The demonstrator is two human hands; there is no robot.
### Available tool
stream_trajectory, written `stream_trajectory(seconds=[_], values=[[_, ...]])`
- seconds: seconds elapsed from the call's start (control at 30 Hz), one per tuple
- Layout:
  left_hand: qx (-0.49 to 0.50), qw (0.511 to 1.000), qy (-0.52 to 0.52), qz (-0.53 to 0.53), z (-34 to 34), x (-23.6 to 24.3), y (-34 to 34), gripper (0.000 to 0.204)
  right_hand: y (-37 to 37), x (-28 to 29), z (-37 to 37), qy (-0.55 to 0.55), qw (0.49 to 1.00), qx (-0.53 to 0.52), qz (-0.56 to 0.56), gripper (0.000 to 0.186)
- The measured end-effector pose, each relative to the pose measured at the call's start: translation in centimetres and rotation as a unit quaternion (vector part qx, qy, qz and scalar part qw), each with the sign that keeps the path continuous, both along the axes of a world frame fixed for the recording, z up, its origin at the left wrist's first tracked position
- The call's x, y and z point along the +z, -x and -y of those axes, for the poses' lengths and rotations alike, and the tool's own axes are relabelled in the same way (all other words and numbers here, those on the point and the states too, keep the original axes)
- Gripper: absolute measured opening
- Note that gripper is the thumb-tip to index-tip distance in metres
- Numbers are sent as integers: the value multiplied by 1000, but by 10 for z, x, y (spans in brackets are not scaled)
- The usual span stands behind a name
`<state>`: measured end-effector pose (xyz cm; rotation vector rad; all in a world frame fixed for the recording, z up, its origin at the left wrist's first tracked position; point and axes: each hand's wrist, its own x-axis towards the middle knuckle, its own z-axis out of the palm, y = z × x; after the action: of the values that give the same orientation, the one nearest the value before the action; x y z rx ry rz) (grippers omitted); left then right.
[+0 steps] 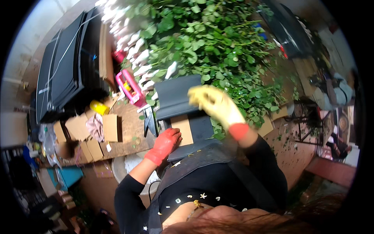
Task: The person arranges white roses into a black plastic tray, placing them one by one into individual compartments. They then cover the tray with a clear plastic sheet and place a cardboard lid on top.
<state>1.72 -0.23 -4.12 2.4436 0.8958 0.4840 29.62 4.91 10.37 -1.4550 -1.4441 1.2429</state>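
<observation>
My left hand (167,143), in a red glove, rests with bent fingers on the left edge of a tan cardboard piece (185,130), gripping it on a dark sheet (200,128). My right hand (212,104), in a yellow glove, is raised beside a black ridged flap (175,93), its fingers loosely bent and apart. Scissors (149,124) lie left of the cardboard. A large pile of leafy green stems (210,43) fills the table's back, with white wrapped buds (134,54) along its left.
Stacked black sheets (62,58) stand left, near a pink tool (132,87), a yellow container (99,107) and folded cardboard (111,126). A pale basin (122,169) sits below the table edge. A person (333,93) is at the far right, near a dark stack (288,31).
</observation>
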Motion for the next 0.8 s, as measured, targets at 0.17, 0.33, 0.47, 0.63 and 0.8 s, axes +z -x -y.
stream_trajectory(seconds=[0.17,0.33,0.47,0.63,0.8], values=[[-7,998,-28,53,-5,0,-15,17,-80,-87,-100,-190,797,-41,572,36],[16,999,-6,33,2,0,-6,18,-84,-78,-131,-162,813,-21,559,25],[28,999,11,38,4,-16,1,19,-107,17,-117,-478,754,-182,413,40],[-31,998,-47,8,-11,-8,5,22,-123,76,-70,-454,843,-98,271,36],[-9,997,76,-30,-5,6,6,53,-132,59,24,-217,881,121,403,26]])
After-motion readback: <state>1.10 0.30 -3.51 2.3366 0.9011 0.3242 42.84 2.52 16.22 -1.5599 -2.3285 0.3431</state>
